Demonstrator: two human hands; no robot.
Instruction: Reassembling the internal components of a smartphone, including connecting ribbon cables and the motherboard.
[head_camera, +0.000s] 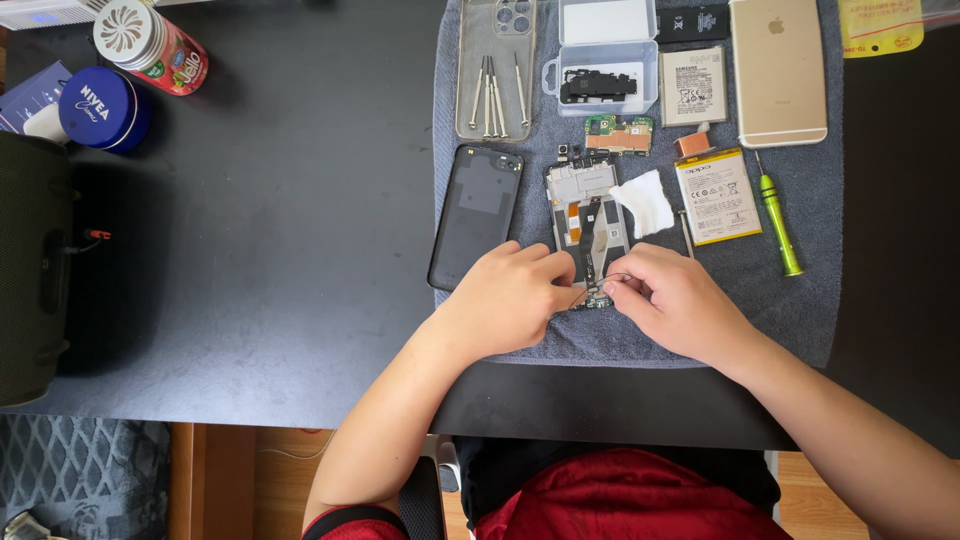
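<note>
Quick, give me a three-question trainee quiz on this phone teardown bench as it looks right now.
1. True or false: the green screwdriver lies on the grey towel, right of the lower battery.
2. What lies on the opened phone frame? A) white wipe B) blue tin C) gold phone
3. Fill in: the loose metal tools rest inside a clear phone ____.

Key: 1 true. 2 A. 3 case. Both the left hand and the right hand work at the frame's lower end, pinching a thin wire.
</note>
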